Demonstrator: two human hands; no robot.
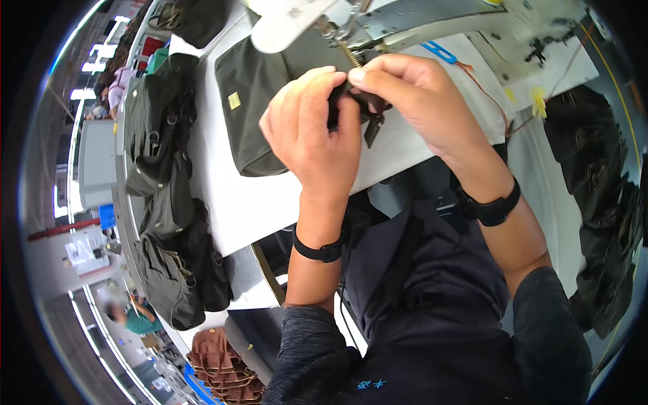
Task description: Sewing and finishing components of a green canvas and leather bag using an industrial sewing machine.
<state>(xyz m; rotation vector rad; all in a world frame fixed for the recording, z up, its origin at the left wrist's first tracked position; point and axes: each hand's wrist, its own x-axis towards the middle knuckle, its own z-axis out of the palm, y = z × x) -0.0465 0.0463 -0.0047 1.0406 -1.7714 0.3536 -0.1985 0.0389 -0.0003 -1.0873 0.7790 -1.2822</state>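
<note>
A dark olive fabric bag (250,128) with a small tan label lies on the white worktop (223,209), under the head of a sewing machine (283,20). My left hand (310,128) is curled over the bag's edge, gripping it by a brass zipper (351,54). My right hand (418,101) pinches the same edge, thumb at the zipper's lower end, close to my left fingertips. A dark piece of the bag hangs below the fingers, partly hidden by them. Blue thread snips (439,51) with an orange cord lie to the right of my right hand.
Olive bags (162,256) are piled along the left, dark fabric pieces (580,162) along the right. Brown items (216,364) are stacked at lower left. Two people (135,317) (118,88) are farther off at the left.
</note>
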